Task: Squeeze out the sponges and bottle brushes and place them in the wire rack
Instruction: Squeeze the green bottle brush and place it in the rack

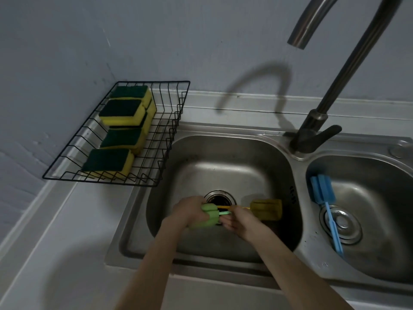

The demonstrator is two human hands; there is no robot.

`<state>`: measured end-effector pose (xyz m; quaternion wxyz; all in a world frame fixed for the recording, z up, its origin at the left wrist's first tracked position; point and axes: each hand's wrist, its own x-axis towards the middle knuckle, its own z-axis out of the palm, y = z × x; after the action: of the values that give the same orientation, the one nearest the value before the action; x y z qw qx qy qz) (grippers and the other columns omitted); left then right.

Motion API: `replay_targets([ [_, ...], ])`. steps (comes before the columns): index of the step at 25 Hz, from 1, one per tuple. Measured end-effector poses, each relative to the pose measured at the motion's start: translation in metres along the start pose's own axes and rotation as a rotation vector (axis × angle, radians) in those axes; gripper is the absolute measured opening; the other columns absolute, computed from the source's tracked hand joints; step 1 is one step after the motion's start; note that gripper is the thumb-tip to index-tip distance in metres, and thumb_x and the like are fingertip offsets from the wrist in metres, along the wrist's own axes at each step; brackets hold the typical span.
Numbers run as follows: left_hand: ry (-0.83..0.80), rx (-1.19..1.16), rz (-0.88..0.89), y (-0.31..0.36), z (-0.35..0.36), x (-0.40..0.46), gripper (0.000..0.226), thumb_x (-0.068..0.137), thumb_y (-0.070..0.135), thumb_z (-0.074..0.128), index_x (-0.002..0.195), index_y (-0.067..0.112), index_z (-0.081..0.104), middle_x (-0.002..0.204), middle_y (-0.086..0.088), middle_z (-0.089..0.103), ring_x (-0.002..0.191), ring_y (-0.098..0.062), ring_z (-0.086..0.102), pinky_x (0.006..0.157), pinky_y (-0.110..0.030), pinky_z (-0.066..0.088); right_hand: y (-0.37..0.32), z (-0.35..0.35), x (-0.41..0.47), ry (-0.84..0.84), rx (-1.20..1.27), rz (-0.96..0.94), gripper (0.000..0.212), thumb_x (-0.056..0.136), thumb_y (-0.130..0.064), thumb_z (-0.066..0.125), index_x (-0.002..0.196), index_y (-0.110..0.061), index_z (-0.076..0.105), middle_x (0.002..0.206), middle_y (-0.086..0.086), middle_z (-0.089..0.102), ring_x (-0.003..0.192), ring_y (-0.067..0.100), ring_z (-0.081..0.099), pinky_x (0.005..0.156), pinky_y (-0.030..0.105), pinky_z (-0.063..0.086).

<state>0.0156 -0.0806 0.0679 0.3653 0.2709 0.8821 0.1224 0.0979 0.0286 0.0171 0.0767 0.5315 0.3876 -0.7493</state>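
Observation:
My left hand [190, 210] is closed around the foam head of a green bottle brush [211, 212] over the left sink basin [223, 166]. My right hand [240, 220] grips the green handle close to that head. A yellow bottle brush [266, 209] lies in the same basin behind my right hand, its head to the right of the drain. A blue bottle brush [323, 191] rests in the right basin [380, 175]. The black wire rack [169, 121] on the counter at the left holds several yellow-and-green sponges [121, 110].
A tall dark faucet [330, 97] rises between the two basins, its spout high above the left one. The drain [220, 198] sits just beyond my hands. Grey counter [55, 242] spreads to the left, with the wall behind the rack.

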Motion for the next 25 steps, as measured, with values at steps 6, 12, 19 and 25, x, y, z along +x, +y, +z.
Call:
replay_targets([
  [6,0.159,-0.023,0.130,0.003,-0.022,-0.035,0.048,0.082,0.024,0.057,0.127,0.012,0.045,0.126,-0.015,0.055,0.108,-0.028,0.056,0.084,-0.032,0.047,-0.013,0.013,-0.036,-0.078,0.117,-0.124,0.027,0.094,-0.007,0.035,0.069,-0.011,0.043,0.071,0.006,0.050,0.066,0.013,0.052,0.066,0.024,0.042],
  [12,0.278,-0.174,0.238,0.000,-0.032,-0.065,0.047,0.082,0.020,0.059,0.126,0.012,0.045,0.123,-0.014,0.057,0.104,-0.028,0.060,0.074,-0.027,0.048,-0.032,0.021,-0.060,-0.143,0.207,-0.274,0.022,0.094,-0.012,0.041,0.073,-0.010,0.047,0.074,0.005,0.051,0.066,0.013,0.052,0.060,0.021,0.044],
  [19,0.412,-0.186,0.363,-0.011,-0.070,-0.090,0.047,0.082,0.028,0.060,0.126,0.020,0.045,0.124,-0.007,0.055,0.103,-0.014,0.050,0.083,-0.022,0.036,-0.079,0.041,-0.085,-0.196,0.185,-0.498,0.020,0.091,-0.015,0.048,0.072,-0.015,0.051,0.060,-0.001,0.059,0.061,0.011,0.051,0.038,0.013,0.046],
  [25,0.534,-0.161,0.451,-0.014,-0.131,-0.096,0.044,0.082,0.024,0.060,0.124,0.019,0.048,0.119,-0.002,0.055,0.100,-0.010,0.048,0.085,-0.022,0.039,-0.138,0.056,-0.104,-0.217,0.150,-0.651,0.024,0.092,-0.015,0.041,0.072,-0.016,0.053,0.041,-0.006,0.061,0.041,0.005,0.056,0.038,0.011,0.039],
])
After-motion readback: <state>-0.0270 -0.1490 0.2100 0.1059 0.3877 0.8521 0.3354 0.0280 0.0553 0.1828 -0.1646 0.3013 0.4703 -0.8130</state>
